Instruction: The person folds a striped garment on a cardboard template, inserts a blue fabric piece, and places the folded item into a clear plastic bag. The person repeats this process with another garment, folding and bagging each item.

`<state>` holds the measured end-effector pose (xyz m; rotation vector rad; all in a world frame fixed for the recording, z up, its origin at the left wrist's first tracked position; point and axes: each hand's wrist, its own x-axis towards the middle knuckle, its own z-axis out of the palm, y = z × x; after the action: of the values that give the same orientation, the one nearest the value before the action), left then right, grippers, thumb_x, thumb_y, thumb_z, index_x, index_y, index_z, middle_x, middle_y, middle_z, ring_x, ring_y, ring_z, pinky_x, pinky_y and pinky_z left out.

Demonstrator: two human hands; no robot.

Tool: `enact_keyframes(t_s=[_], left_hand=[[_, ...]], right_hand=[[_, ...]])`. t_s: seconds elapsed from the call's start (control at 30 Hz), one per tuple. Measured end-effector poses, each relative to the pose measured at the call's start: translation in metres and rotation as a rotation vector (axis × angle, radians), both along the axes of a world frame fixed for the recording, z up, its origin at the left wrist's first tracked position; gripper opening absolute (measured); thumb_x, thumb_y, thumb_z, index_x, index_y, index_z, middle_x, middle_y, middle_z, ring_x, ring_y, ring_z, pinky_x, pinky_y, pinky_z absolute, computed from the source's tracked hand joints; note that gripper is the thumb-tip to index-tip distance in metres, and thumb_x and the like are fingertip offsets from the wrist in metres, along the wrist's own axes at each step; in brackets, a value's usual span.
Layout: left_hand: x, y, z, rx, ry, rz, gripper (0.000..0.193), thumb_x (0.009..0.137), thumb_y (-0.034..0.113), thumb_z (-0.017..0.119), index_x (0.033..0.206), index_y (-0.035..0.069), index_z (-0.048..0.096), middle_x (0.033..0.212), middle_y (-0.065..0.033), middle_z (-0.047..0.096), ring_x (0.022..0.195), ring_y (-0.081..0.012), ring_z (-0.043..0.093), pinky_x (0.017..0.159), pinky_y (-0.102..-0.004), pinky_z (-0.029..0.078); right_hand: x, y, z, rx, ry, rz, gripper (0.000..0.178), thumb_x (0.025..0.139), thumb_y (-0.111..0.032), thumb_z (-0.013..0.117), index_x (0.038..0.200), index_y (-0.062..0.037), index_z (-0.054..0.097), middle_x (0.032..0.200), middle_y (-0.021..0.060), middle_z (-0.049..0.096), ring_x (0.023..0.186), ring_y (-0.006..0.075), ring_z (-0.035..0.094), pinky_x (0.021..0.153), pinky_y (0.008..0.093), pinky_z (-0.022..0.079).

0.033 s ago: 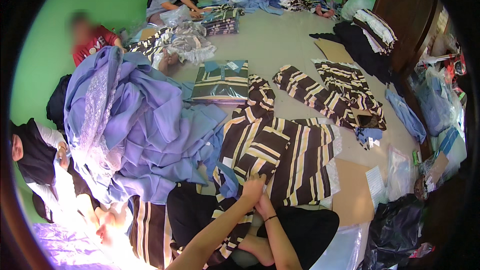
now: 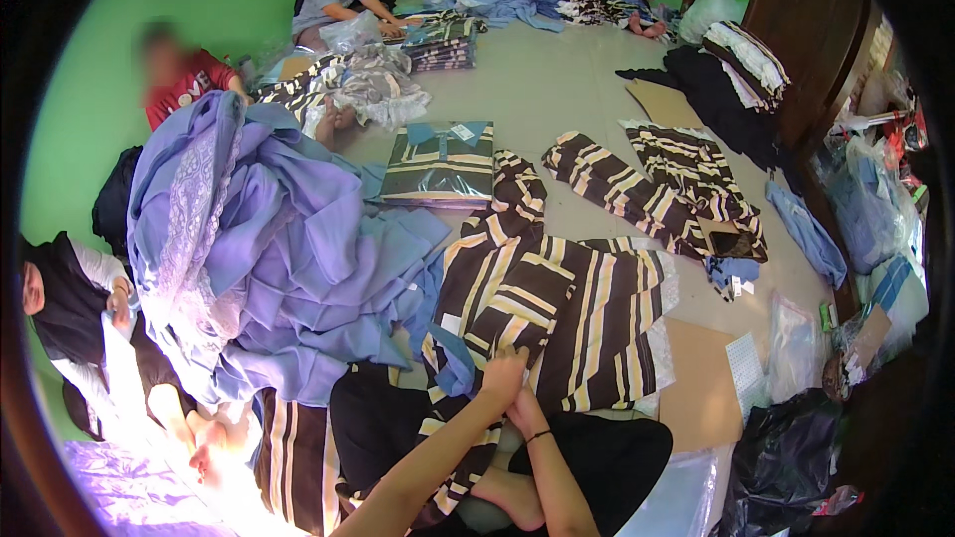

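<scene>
A dark brown shirt (image 2: 607,338) with cream, yellow and white stripes lies spread in front of my crossed legs. Its blue collar (image 2: 455,363) is towards me on the left, and one striped sleeve is folded over the body. My left hand (image 2: 505,372) is closed on the striped cloth at the shirt's near edge. Just below and touching it, my right hand (image 2: 525,409) has its fingers closed on the same cloth. The fingertips are partly hidden, so the exact spot they pinch cannot be made out.
A large heap of lilac cloth (image 2: 288,268) rises at my left. Beyond the shirt lies a packed striped garment (image 2: 438,164). More striped clothing (image 2: 637,189), a phone (image 2: 734,242), cardboard (image 2: 701,378) and a black plastic bag (image 2: 781,467) lie to the right. Several people sit around the room.
</scene>
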<state>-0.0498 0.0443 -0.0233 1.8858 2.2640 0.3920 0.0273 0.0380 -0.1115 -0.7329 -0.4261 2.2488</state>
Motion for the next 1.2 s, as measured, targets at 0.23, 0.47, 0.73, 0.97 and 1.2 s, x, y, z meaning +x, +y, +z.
enact_keyframes(t_s=[0.23,0.47,0.73,0.97,1.2], left_hand=[[-0.016,0.006,-0.002,0.009,-0.298,0.107,0.036,0.073,0.034,0.058,0.093,0.004,0.057,0.082,-0.0159,0.057,0.073,-0.0315,0.058,0.064,-0.0380,0.047],[-0.061,0.017,-0.007,0.171,-0.169,0.096,0.059,0.066,0.027,0.065,0.116,0.007,0.043,0.104,-0.0149,0.049,0.098,-0.0336,0.047,0.079,-0.0416,0.041],[-0.068,0.025,-0.015,-0.257,-0.434,0.230,0.086,0.063,0.041,0.067,0.128,0.007,0.022,0.114,-0.0221,0.040,0.107,-0.0392,0.040,0.086,-0.0477,0.036],[-0.065,-0.009,0.082,-0.190,-0.535,-0.039,0.074,0.068,0.038,0.066,0.122,-0.001,0.034,0.118,-0.0209,0.041,0.107,-0.0366,0.043,0.087,-0.0396,0.038],[-0.077,-0.110,0.183,0.148,-0.557,-0.538,0.059,0.063,0.030,0.070,0.117,0.016,0.050,0.129,-0.0100,0.036,0.115,-0.0309,0.036,0.097,-0.0391,0.027]], right_hand=[[0.025,0.016,0.001,0.030,0.410,0.301,0.028,0.082,-0.015,0.043,0.107,-0.0036,0.049,0.105,0.0086,0.055,0.098,0.0226,0.052,0.083,0.0372,0.041],[0.000,0.006,0.037,-0.047,-0.192,0.043,0.038,0.079,-0.014,0.057,0.114,-0.0065,0.044,0.105,0.0055,0.054,0.096,0.0194,0.052,0.083,0.0332,0.042],[-0.005,0.008,0.038,0.018,-0.171,-0.042,0.039,0.077,-0.005,0.058,0.113,-0.0071,0.044,0.104,0.0069,0.055,0.094,0.0205,0.055,0.079,0.0338,0.046],[0.033,0.002,0.075,-0.074,-0.094,0.002,0.031,0.075,-0.005,0.057,0.105,-0.0022,0.051,0.096,0.0091,0.058,0.086,0.0210,0.058,0.072,0.0324,0.049],[0.074,-0.014,0.121,-0.040,0.097,0.021,0.020,0.075,-0.004,0.049,0.092,0.0014,0.058,0.089,0.0105,0.061,0.081,0.0194,0.060,0.070,0.0308,0.049]])
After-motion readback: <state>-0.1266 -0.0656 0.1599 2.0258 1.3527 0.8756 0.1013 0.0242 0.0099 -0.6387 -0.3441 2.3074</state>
